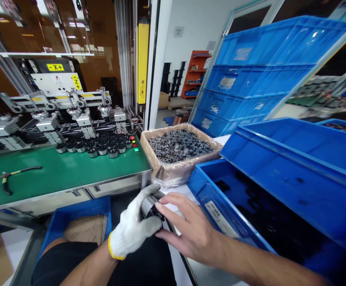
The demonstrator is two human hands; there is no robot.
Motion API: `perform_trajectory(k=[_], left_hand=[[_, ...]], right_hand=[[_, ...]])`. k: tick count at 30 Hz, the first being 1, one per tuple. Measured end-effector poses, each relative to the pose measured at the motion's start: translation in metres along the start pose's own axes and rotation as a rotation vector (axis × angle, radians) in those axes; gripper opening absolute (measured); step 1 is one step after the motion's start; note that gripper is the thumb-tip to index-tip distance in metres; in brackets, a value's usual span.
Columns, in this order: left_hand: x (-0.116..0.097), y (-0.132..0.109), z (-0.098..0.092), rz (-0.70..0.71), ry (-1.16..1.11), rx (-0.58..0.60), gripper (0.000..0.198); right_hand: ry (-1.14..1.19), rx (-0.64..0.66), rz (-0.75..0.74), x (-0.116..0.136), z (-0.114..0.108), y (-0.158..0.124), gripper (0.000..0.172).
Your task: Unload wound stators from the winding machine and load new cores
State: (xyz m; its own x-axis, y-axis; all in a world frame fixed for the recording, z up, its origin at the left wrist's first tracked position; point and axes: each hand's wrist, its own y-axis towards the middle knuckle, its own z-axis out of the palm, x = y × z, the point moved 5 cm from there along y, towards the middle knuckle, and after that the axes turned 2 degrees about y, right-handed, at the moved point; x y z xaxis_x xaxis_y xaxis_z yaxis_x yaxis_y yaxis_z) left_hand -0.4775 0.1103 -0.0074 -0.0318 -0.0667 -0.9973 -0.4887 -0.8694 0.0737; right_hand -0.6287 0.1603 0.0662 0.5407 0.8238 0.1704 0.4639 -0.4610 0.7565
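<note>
In front of my lap, my left hand (137,224), in a white knit glove with a yellow cuff, wraps around a grey metal stator core (148,205). Black plastic pieces show at the core's right end. My bare right hand (187,226) presses its fingers and thumb against that black end; its fingertips partly hide it. Beyond my hands, a plastic-lined carton (173,172) holds many similar grey cores (180,145). To the right, a blue bin (238,226) holds loose black plastic parts (253,198), dim in shadow.
Stators with black tops (101,147) cluster on the green worktop (72,171), below a multi-station machine (83,119). Cutting pliers (18,172) lie at its left. A tilted blue bin (295,159) rests over the parts bin. Stacked blue crates (250,79) stand behind. Below is a bin with cardboard (85,228).
</note>
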Motion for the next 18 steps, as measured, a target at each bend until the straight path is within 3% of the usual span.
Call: perform_trajectory(k=[3, 6, 13, 18], left_hand=[[0.000, -0.002, -0.004, 0.100, 0.004, -0.010, 0.072], [0.001, -0.005, -0.004, 0.136, 0.033, 0.004, 0.081], [-0.001, -0.014, 0.002, 0.104, 0.054, -0.010, 0.069], [0.009, -0.009, 0.006, 0.022, -0.092, 0.007, 0.070]], right_hand=[[0.097, -0.031, 0.178, -0.011, -0.004, -0.001, 0.052], [0.134, -0.052, 0.276, -0.018, -0.005, -0.003, 0.050], [0.255, -0.068, 0.330, -0.021, -0.003, -0.002, 0.039], [0.259, -0.095, 0.345, -0.027, -0.002, -0.003, 0.031]])
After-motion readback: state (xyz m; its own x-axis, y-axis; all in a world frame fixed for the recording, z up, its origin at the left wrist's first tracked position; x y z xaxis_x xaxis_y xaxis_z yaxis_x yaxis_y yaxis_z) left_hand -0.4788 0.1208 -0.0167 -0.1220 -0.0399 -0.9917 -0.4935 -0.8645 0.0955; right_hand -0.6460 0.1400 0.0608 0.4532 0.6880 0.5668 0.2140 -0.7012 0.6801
